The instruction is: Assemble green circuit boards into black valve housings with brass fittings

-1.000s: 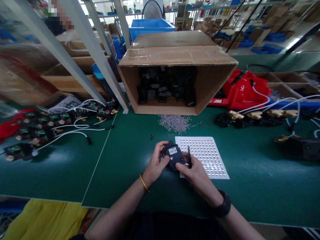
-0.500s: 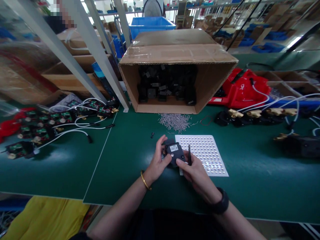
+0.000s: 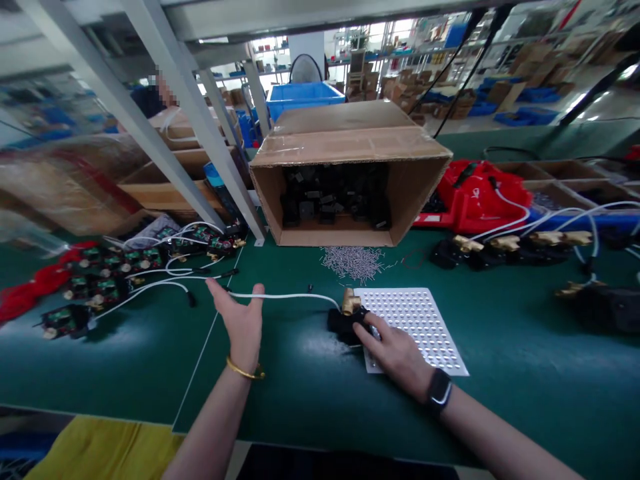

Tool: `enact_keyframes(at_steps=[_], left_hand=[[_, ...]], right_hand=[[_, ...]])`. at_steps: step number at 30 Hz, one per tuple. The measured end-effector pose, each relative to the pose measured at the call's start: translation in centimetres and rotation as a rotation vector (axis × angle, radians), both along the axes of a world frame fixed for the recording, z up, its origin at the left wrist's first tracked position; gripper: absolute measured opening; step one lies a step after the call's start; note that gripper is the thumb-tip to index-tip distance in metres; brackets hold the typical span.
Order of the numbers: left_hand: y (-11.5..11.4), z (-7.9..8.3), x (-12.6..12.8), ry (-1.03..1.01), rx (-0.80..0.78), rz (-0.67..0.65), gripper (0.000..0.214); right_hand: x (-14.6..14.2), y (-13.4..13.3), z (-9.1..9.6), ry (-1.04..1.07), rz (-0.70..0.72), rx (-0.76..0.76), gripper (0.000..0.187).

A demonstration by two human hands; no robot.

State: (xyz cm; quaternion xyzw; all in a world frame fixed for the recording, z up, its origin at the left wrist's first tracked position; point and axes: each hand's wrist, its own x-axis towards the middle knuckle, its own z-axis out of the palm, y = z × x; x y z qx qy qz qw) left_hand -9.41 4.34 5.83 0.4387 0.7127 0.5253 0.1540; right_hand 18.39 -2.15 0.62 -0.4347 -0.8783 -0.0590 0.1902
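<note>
Under my right hand (image 3: 400, 357) is a black valve unit (image 3: 345, 327) with a brass tee fitting (image 3: 351, 303) on top; my fingers grip its right side. A white cable (image 3: 295, 295) runs left from the unit to my left hand (image 3: 243, 330). That hand is open, thumb and fingers spread, with the cable passing across it near the thumb. The cable's far end is partly hidden by the fingers. A white sheet of round silver stickers (image 3: 415, 327) lies beside and partly under my right hand.
A cardboard box (image 3: 350, 143) of black parts lies open toward me, with a pile of small screws (image 3: 355, 264) before it. Circuit-board units (image 3: 103, 287) with cables are at left. Brass-fitted units (image 3: 505, 250) and a red bin (image 3: 480, 200) stand at right. Metal posts (image 3: 200, 120) rise at back left.
My left hand has let go of the unit and moved left. The unit now sits with its brass fitting up and cable stretched out. The dark stick in my right hand is no longer visible.
</note>
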Motion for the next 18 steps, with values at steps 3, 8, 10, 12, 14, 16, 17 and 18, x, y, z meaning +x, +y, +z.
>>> enact_keyframes(at_steps=[3,8,10,12,14,16,17,18], left_hand=[[0.8,0.0,3.0,-0.624,-0.043,-0.072,0.053],[1.5,-0.7,6.1,-0.500,-0.150,-0.604,0.050],[2.5,-1.8,7.1,-0.096,-0.194,-0.782,0.036],[3.9,-2.9,8.5,0.097,-0.233,-0.899,0.013],[5.3,-3.6,10.0,0.195,-0.270,-0.976,0.009],[6.2,-2.9,11.0,0.318,-0.324,-1.017,0.010],[6.2,-2.1,11.2,0.378,-0.360,-1.022,0.007],[5.9,-1.0,11.2,0.437,-0.402,-1.017,0.005]], right_hand=[[0.1,-0.9,-0.3,-0.103,0.024,0.025,0.043],[2.1,-2.0,0.4,0.159,-0.043,-0.194,0.036],[2.7,-0.1,0.7,0.366,-0.290,-0.331,0.026],[3.0,3.0,0.8,0.463,-0.542,-0.419,0.019],[3.1,6.4,0.6,0.462,-0.643,-0.434,0.014],[2.3,9.1,0.5,0.471,-0.649,-0.402,0.016],[1.4,10.1,0.5,0.493,-0.635,-0.381,0.018],[0.1,11.0,0.6,0.529,-0.597,-0.357,0.020]])
